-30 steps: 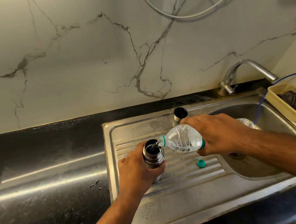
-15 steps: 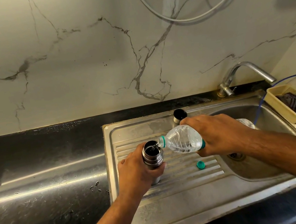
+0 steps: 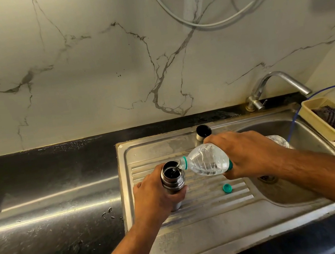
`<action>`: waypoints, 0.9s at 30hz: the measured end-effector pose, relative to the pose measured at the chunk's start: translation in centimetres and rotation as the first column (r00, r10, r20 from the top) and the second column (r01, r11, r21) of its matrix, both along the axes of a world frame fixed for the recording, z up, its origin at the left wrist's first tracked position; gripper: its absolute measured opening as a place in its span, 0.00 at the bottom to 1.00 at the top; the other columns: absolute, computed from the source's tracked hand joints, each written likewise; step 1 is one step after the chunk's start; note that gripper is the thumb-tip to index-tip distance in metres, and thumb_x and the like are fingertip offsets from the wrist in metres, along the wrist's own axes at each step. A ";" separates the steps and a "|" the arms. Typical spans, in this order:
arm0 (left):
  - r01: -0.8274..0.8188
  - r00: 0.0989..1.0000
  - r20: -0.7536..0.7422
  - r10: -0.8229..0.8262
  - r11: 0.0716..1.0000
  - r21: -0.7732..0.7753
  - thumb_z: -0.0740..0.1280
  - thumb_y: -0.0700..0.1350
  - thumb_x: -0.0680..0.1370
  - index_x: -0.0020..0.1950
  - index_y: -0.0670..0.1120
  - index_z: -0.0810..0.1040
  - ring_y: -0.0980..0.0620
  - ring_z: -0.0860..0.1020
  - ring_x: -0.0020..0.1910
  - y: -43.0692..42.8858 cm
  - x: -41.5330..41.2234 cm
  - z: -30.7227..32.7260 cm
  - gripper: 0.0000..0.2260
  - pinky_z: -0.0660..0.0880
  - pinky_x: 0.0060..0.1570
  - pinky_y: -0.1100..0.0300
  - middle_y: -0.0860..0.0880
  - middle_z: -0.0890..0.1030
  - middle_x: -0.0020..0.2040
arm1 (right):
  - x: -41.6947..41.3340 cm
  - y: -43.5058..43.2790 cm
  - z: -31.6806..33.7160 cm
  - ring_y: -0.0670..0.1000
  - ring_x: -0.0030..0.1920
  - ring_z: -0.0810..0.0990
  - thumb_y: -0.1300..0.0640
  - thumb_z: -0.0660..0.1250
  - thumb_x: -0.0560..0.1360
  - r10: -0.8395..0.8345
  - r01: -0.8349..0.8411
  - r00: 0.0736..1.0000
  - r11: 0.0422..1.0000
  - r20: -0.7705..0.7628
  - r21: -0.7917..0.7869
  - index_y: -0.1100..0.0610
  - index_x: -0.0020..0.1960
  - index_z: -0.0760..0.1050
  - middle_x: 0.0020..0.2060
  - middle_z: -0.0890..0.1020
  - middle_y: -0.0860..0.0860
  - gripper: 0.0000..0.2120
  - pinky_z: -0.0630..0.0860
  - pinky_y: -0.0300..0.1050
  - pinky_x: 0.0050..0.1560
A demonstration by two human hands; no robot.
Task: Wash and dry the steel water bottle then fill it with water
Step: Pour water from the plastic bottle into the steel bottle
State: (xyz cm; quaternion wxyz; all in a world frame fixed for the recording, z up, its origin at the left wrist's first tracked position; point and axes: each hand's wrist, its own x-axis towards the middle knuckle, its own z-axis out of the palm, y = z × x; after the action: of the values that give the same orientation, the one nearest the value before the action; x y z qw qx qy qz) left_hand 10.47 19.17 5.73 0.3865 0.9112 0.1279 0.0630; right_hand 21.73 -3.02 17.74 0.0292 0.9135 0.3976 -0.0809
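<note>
The steel bottle (image 3: 173,177) stood upright and uncapped on the ribbed drainboard (image 3: 207,205) of the sink (image 3: 203,250), left of the basin (image 3: 289,194). The left hand (image 3: 154,199) gripped it from the left, fingers and thumb curled round its body below the threaded neck. The right hand (image 3: 247,153) held a clear plastic bottle (image 3: 207,162) over the drainboard, fingers wrapped round its wide rear part. That bottle was tipped almost flat, with its open mouth at the steel bottle's rim. A thin stream of water (image 3: 176,167) ran from the mouth into the steel bottle's dark opening. The plastic bottle was partly full, with a green ring on its neck.

A small green cap (image 3: 226,188) lay on the drainboard near the basin's left edge, apart from both bottles. A steel lid (image 3: 203,132) stood open end up at the sink's back rim, just behind the right hand's knuckles. Something clear and crumpled (image 3: 278,141) lay in the basin behind the right wrist; what it was could not be told.

The tap (image 3: 276,85) rose behind the sink's back right corner, its spout reaching over the basin. A yellow basket (image 3: 314,119) with a dark striped cloth (image 3: 334,120) in it sat at the sink's right rim. A blue tube (image 3: 293,122) ran down past it into the basin. The dark desk (image 3: 42,201) stretched left of the sink, with crumbs (image 3: 110,212) by the sink's left edge.
</note>
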 end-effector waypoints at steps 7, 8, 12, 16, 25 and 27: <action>0.006 1.000 -0.003 -0.006 1.000 -0.006 0.71 0.70 0.63 0.66 0.66 0.65 0.54 0.81 0.55 0.0 0.0 0.0 0.34 0.77 0.60 0.45 0.59 0.83 0.56 | 0.0 0.1 0.2 0.45 0.64 0.74 0.39 0.75 0.71 0.000 0.000 1.000 1.000 0.006 -0.004 0.44 0.76 0.58 0.68 0.74 0.44 0.41 0.76 0.43 0.59; 0.008 1.000 -0.004 -0.008 1.000 -0.011 0.70 0.71 0.63 0.66 0.66 0.65 0.53 0.81 0.55 0.0 0.0 -0.1 0.34 0.77 0.60 0.45 0.59 0.83 0.56 | 0.0 0.1 0.2 0.45 0.64 0.74 0.39 0.75 0.71 0.001 0.000 1.000 1.000 0.006 -0.009 0.44 0.76 0.58 0.68 0.74 0.44 0.41 0.76 0.43 0.59; 0.008 1.000 -0.004 -0.008 1.000 -0.013 0.69 0.71 0.63 0.66 0.66 0.65 0.53 0.81 0.55 0.0 0.0 0.0 0.34 0.77 0.60 0.45 0.59 0.83 0.56 | 0.0 0.1 0.2 0.46 0.65 0.74 0.40 0.76 0.71 -0.008 0.008 1.000 1.000 0.008 -0.025 0.44 0.77 0.57 0.69 0.73 0.45 0.42 0.76 0.44 0.61; 0.008 1.000 -0.003 -0.008 1.000 -0.016 0.74 0.68 0.64 0.66 0.65 0.66 0.53 0.81 0.55 0.0 -0.1 0.0 0.33 0.77 0.60 0.44 0.59 0.83 0.57 | 0.1 0.2 0.3 0.46 0.67 0.73 0.40 0.76 0.71 -0.014 0.014 1.000 0.999 0.001 -0.032 0.44 0.77 0.57 0.70 0.73 0.45 0.42 0.75 0.44 0.62; 0.014 1.000 0.003 -0.014 1.000 -0.027 0.70 0.71 0.63 0.65 0.66 0.65 0.54 0.81 0.55 -0.1 -0.1 0.1 0.34 0.77 0.60 0.44 0.59 0.83 0.57 | -0.1 0.2 0.5 0.46 0.66 0.73 0.40 0.76 0.71 -0.014 0.014 1.000 0.999 0.008 -0.038 0.44 0.77 0.56 0.70 0.72 0.45 0.42 0.75 0.44 0.61; 0.009 1.000 0.005 -0.008 1.000 -0.017 0.72 0.70 0.64 0.65 0.66 0.64 0.54 0.81 0.54 -0.1 -0.1 0.0 0.33 0.77 0.60 0.45 0.59 0.83 0.56 | -0.2 0.2 0.7 0.46 0.66 0.73 0.41 0.76 0.71 -0.016 0.016 1.000 0.999 0.008 -0.032 0.45 0.77 0.57 0.70 0.73 0.45 0.42 0.75 0.45 0.61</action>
State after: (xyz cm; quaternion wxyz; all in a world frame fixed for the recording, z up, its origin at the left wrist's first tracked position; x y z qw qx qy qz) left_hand 10.39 19.11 5.77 0.3950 0.9082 0.1235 0.0626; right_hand 21.55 -2.79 18.39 0.0449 0.9163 0.3889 -0.0841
